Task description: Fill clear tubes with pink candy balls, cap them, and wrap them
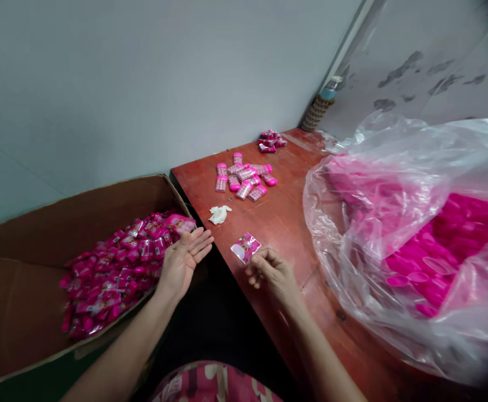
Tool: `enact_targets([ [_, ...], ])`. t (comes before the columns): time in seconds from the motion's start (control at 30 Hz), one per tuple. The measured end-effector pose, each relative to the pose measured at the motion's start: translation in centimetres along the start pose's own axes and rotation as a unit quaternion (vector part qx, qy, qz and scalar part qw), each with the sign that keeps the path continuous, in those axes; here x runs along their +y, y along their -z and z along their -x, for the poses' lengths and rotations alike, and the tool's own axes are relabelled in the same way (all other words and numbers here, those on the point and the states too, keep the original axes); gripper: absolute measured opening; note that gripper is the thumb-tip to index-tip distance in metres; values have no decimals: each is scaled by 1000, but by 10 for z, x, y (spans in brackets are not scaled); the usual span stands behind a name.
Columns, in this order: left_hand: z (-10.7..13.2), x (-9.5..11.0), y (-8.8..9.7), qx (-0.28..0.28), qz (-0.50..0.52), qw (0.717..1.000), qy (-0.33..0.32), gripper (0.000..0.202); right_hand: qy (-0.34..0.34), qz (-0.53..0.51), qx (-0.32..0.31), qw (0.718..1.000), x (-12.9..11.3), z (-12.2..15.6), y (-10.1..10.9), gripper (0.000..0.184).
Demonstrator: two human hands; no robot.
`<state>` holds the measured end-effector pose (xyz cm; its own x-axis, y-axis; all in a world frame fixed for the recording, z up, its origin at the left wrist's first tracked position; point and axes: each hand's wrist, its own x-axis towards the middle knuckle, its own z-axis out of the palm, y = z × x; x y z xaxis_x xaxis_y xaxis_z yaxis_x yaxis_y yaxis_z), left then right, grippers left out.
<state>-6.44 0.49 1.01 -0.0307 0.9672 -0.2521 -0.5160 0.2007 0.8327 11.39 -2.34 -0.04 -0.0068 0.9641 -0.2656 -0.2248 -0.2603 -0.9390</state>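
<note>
My left hand (185,262) is held over the edge of the cardboard box, palm turned up and fingers stretched out. Just past its thumb is a pink wrapped pack (180,223), slightly blurred; whether it touches the hand or the pile I cannot tell. Many similar shiny pink packs (118,273) fill the box. Over the red table, my right hand (271,271) pinches the corner of a small flat printed plastic sleeve (246,247), pink with a pale patch. Beyond it lies a loose group of small clear containers with pink caps (246,174).
The cardboard box (1,290) stands left of the red table (286,212). A large clear plastic bag (323,223) of pink plastic parts takes up the right side. Crumpled white tissue (219,214), a small pink stack (271,141) and a bottle (323,103) sit farther back, near the wall.
</note>
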Motion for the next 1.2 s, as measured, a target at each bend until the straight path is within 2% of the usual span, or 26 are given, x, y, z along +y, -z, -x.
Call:
enact_targets([
  [0.07, -7, -8, -4, -22, -134, 989, -52, 41, 4, 20, 33, 999, -1, 0, 11, 25],
  [0.1, -11, -15, -8, -48, -217, 971, -90, 40, 5, 32, 42, 999, 0, 0, 15, 25],
  [0.2, -25, -39, -22, -123, -419, 875, -210, 37, 8, 64, 42, 997, 3, 1, 22, 26],
  [0.27, -33, -53, -27, -143, -488, 824, -250, 31, 9, 80, 42, 996, 5, 2, 24, 27],
  [0.33, -39, -62, -27, -141, -512, 805, -266, 25, 9, 91, 46, 995, 6, 2, 25, 28],
  [0.4, -43, -67, -25, -132, -500, 813, -268, 23, 10, 101, 50, 994, 7, 0, 26, 28],
  [0.53, -41, -66, -26, -118, -451, 849, -247, 20, 48, 88, 83, 991, 10, -9, 23, 22],
  [0.67, -25, -55, -36, -122, -385, 888, -220, 23, 86, 8, 103, 991, 10, -24, 13, 36],
  [0.77, -14, -43, -41, -103, -299, 938, -140, 33, 84, -27, 89, 992, 2, -32, 10, 34],
  [0.83, -13, -36, -41, -107, -252, 960, -66, 35, 78, -11, 64, 995, -5, -34, 11, 35],
  [0.93, -17, -31, -38, -167, -210, 962, 51, 29, 49, 49, -19, 997, -18, -36, 15, 35],
  [1.0, -21, -32, -36, -180, -182, 961, 106, 28, 29, 113, -83, 990, -28, -43, 20, 34],
  [1.07, -24, -33, -34, -156, -159, 966, 129, 26, 33, 205, -132, 969, -39, -60, 27, 30],
  [1.1, -25, -34, -34, -140, -154, 969, 133, 26, 51, 264, -132, 954, -45, -73, 31, 28],
  [1.17, -26, -34, -34, -110, -145, 973, 139, 27, 116, 418, -69, 899, -59, -108, 43, 27],
  [1.2, -27, -33, -34, -98, -138, 975, 143, 27, 151, 504, -4, 850, -66, -128, 49, 30],
])
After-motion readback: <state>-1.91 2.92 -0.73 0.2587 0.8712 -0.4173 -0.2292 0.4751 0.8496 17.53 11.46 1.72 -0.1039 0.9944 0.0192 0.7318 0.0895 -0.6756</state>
